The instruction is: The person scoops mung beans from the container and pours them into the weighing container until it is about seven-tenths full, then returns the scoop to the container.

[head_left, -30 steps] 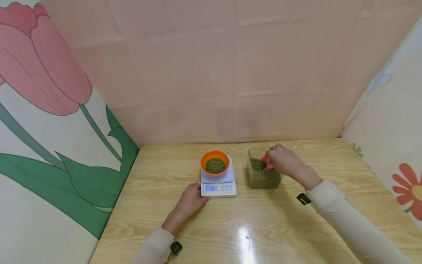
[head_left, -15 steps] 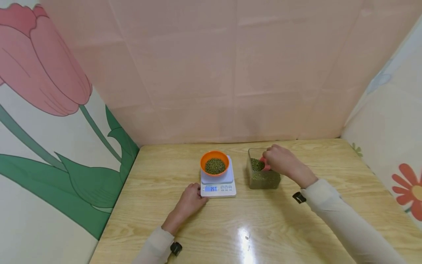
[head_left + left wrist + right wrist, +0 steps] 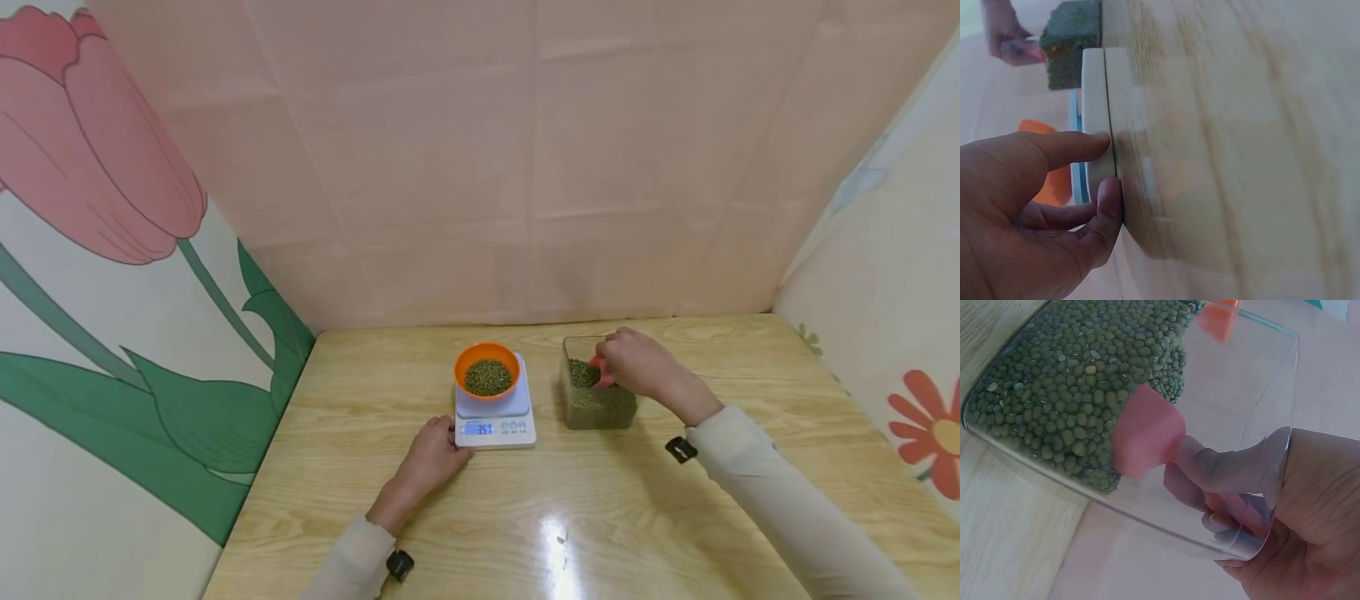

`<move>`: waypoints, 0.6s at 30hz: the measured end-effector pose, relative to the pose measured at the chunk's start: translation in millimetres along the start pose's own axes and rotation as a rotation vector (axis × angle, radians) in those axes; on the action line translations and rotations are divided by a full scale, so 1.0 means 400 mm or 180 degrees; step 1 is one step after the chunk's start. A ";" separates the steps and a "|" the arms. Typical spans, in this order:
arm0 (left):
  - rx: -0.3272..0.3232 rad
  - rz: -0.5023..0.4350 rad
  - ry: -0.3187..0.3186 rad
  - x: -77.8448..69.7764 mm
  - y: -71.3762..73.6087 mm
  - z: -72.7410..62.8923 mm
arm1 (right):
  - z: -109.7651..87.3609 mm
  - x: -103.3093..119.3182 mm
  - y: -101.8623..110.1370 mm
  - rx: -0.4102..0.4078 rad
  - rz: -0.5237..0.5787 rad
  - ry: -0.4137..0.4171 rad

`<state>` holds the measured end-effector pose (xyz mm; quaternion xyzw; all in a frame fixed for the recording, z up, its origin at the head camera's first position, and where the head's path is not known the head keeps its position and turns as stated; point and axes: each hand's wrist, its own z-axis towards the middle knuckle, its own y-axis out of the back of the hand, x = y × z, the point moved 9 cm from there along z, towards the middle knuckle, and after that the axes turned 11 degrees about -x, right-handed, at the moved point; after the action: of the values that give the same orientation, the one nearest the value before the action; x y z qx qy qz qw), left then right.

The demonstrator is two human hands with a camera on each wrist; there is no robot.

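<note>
A white kitchen scale (image 3: pixel 517 408) with a lit digital display bears an orange bowl (image 3: pixel 476 353) partly filled with green mung beans (image 3: pixel 489 379). At the scale's front left corner, my left hand (image 3: pixel 430 458) grips the casing between thumb and fingers; the left wrist view shows them on its white edge. To the right, a clear square container (image 3: pixel 581 413) holds more mung beans (image 3: pixel 1085 381). My right hand (image 3: pixel 637 365) reaches in over the rim and holds a pink scoop (image 3: pixel 1147 434) by its handle. The scoop's front end is sunk among the beans.
The wooden table (image 3: pixel 360 375) ends at a pink sheet (image 3: pixel 420 208) hanging behind it. Painted flower walls (image 3: pixel 45 433) close off both sides. A narrow gap separates the scale from the container. Light glares on the table (image 3: pixel 557 550) near the front.
My right hand with the scoop has shifted slightly left inside the container, mostly in the first half second. The left hand, scale and bowl stay in place.
</note>
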<state>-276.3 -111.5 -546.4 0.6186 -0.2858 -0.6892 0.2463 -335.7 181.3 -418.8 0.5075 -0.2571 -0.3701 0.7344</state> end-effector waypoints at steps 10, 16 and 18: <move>-0.0005 -0.0039 -0.0006 0.002 -0.002 0.000 | -0.004 -0.007 -0.006 0.0024 0.0129 -0.0049; -0.0025 0.0032 -0.0038 -0.001 0.001 -0.001 | -0.008 -0.010 -0.005 0.0003 0.0171 -0.0101; -0.0028 0.0044 -0.0035 0.000 0.002 -0.002 | -0.010 -0.013 -0.006 0.0009 0.0189 -0.0132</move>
<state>-275.7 -112.1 -545.7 0.6117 -0.2884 -0.6921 0.2522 -336.7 187.3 -422.6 0.4929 -0.2877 -0.3583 0.7388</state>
